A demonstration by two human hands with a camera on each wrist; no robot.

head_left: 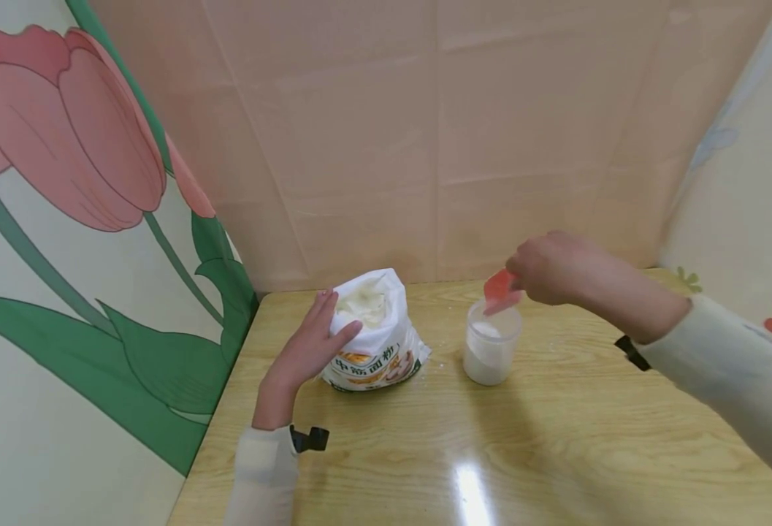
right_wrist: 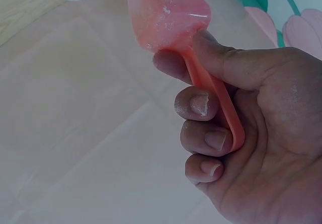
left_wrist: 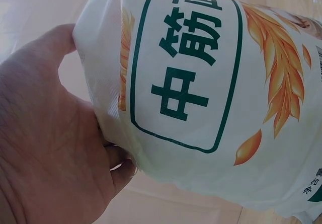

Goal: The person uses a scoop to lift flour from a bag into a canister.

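Observation:
A flour bag (head_left: 377,363), white with printed lettering and orange wheat ears, stands with its top folded outward and pale flour showing inside. My left hand (head_left: 313,340) holds its rim from the left, the thumb on the near side; the left wrist view shows the bag's front (left_wrist: 188,73) up close. To the right of the bag stands a clear plastic jar (head_left: 488,358) partly filled with white powder. Over its mouth, my right hand (head_left: 553,267) grips the handle of a pinkish-red scoop (head_left: 500,286), which is tipped downward. In the right wrist view, fingers wrap the scoop handle (right_wrist: 214,95).
The wooden table (head_left: 386,453) bears small white specks between bag and jar. A beige sheet (head_left: 438,146) hangs behind it. To the left rises a wall (head_left: 83,285) painted with tulips, and another pale wall (head_left: 760,183) stands at right.

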